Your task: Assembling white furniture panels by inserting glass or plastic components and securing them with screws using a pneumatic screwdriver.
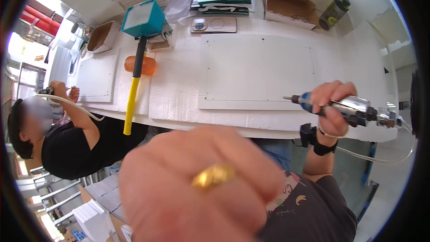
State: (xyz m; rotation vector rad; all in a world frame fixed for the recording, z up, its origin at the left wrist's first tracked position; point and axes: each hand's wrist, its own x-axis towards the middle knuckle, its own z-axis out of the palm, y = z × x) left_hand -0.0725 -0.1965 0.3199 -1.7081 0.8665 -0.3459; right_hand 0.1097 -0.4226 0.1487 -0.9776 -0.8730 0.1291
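My left hand (201,188) fills the lower middle of the view, close to the lens and blurred. Its fingers are curled shut, there is a gold ring on one finger, and I see nothing in it. My right hand (331,107) is at the right, gripping a metal air screwdriver (345,107) with a blue collar. The tool's bit points left, just over the near edge of a flat white panel (255,71). A pale hose (394,152) loops from the tool's rear. A black band sits on that wrist.
The panel lies on a white foam-topped table (179,89). A black-and-yellow handled tool (131,103) crosses an orange cylinder (150,66) below a teal box (143,18). Cardboard boxes (289,6) and a dark bottle (335,12) stand at the back. A co-worker (67,139) at the left holds a hosed tool over another white panel (96,74).
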